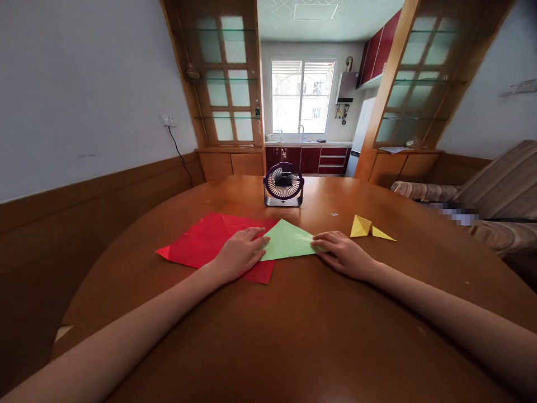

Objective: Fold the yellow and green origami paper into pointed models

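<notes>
Pressing green paper triangle (288,242) flat on round wooden table (293,336), directly ahead of me. My left hand (240,253) lying open, fingers pinning triangle's left corner, palm resting over red paper sheet (201,243) beneath. My right hand (344,254) lying open, fingertips pinning right corner. Nothing clamped. Judging paper feather-light, thin, limp, easily creased, sliding on polished wood; best holding at corners and folded edges. Yellow folded paper (369,228) lying near right hand; small desk fan (283,184) standing behind.

The left hand (239,253) covers the green paper's (289,240) left corner and part of the red sheet (201,243) beneath. At three o'clock a blurred patch (455,214) on the sofa (499,190) cannot be read. Both forearms run off the bottom edge.
</notes>
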Demonstrator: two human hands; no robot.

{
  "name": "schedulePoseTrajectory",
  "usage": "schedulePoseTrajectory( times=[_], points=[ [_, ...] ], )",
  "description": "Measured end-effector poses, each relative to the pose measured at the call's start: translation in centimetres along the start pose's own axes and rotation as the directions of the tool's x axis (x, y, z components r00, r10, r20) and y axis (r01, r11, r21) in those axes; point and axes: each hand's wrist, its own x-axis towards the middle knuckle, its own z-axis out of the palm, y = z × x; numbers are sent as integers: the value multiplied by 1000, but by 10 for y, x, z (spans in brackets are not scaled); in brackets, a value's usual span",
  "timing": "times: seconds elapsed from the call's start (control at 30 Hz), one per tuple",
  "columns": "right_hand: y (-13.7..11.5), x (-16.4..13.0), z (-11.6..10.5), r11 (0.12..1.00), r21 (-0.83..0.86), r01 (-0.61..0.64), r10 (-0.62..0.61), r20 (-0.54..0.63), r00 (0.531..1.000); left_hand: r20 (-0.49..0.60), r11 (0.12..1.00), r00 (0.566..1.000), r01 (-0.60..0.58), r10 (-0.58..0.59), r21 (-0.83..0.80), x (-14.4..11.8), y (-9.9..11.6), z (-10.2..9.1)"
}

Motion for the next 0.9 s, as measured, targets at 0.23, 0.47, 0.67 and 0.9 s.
schedulePoseTrajectory(
  times=[0.23,0.47,0.67,0.9],
  points=[
    [-16,7,2,987,141,78,-96,125,988,141,976,981,-106,134,-188,3,27,4],
    [-32,21,7,989,134,62,-88,205,975,291,962,949,-43,124,-268,3,35,0],
    [-36,24,7,991,98,91,-110,209,972,316,945,938,-37,146,-325,0,31,1],
    [-37,23,5,989,-25,147,-140,187,972,361,940,911,-72,199,-334,-3,27,0]
  ],
)
